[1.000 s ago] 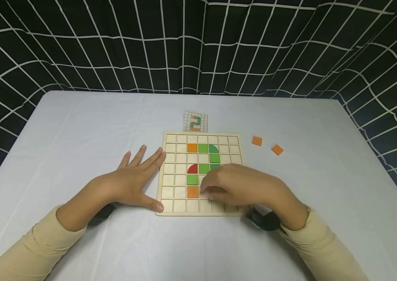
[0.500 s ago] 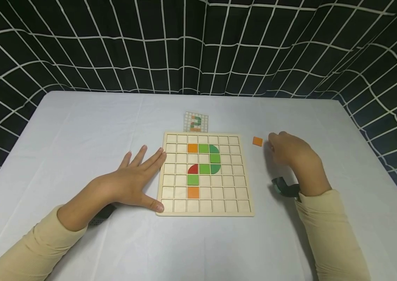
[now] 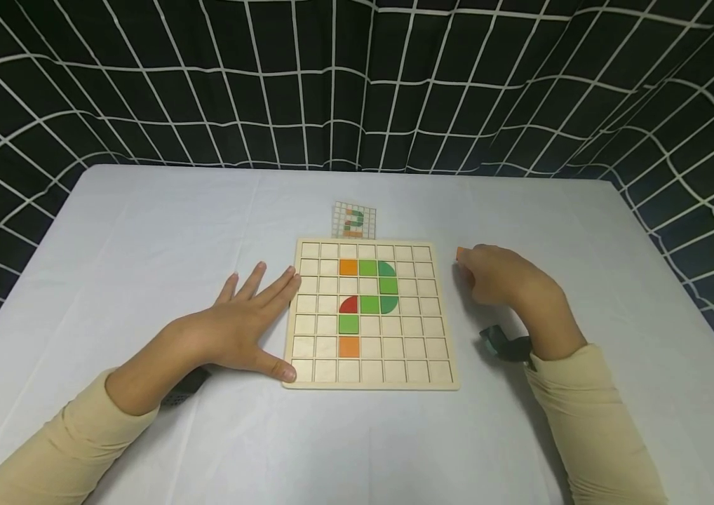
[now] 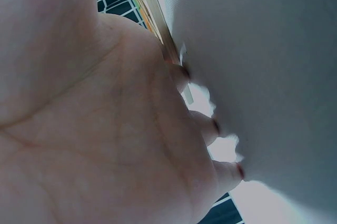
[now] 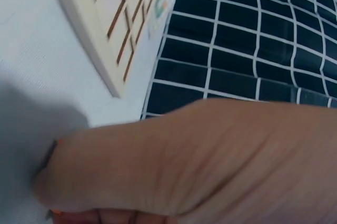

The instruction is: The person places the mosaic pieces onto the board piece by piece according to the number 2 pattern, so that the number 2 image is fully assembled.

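Note:
A wooden grid board [image 3: 416,348] holds orange, green and red tiles, some square and some with a rounded corner. My left hand [image 3: 227,333] lies with spread fingers along the board's left edge, thumb and index fingertip at its rim. Off the board's right side, my right hand [image 3: 502,275] bends its fingers down at the table. An orange square tile [image 3: 460,253] peeks out at its fingertips. In the right wrist view, orange bits show at two spots by the thumb of the right hand [image 5: 158,166]; most of what it pinches is hidden.
A small pattern card [image 3: 354,220], printed with a coloured grid figure, lies behind the board. White cloth covers the table [image 3: 357,449]. A dark curtain with white grid lines [image 3: 357,84] stands around the back and sides.
My right hand has gone from over the board to the loose orange tiles, then leftward from the farther one to the nearer. The farther tile's spot now shows no tile. My left hand stays put.

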`<state>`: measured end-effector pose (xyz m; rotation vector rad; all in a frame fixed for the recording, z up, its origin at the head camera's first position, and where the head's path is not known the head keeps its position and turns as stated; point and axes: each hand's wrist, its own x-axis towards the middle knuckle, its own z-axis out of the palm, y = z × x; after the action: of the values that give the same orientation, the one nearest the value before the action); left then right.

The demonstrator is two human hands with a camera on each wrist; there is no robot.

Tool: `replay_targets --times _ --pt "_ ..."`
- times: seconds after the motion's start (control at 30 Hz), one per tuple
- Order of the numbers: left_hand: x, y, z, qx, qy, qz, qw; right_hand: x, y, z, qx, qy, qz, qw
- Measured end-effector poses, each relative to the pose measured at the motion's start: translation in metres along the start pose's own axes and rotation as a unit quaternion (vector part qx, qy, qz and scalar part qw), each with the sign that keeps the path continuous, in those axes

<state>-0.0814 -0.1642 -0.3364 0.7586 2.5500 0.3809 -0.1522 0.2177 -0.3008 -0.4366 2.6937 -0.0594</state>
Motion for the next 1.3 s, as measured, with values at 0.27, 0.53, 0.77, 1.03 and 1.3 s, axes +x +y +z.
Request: replay_targets --times 0.27,0.53,0.77,1.03,1.3 --pt "0.0 0.0 0.0 -0.001 0.001 0.0 1.0 0.001 -0.005 0.003 -0.007 0.021 -0.033 0.9992" --pt "0.001 0.0 0.0 0.0 0.0 -0.001 1.0 0.002 -0.007 0.002 -0.003 0.02 -0.033 0.9992" --pt "0.001 0.0 0.001 0.001 0.0 -0.003 1.0 -0.006 -0.015 -0.003 0.004 0.009 -0.03 0.9995" --pt "0.001 -0.001 0.001 0.001 0.0 0.0 1.0 -0.013 -0.023 -0.006 0.013 0.026 -0.083 0.9961" --pt "0.001 -0.001 0.001 0.001 0.002 0.0 1.0 -0.02 -0.034 -0.006 0.053 0.007 -0.124 0.9908"
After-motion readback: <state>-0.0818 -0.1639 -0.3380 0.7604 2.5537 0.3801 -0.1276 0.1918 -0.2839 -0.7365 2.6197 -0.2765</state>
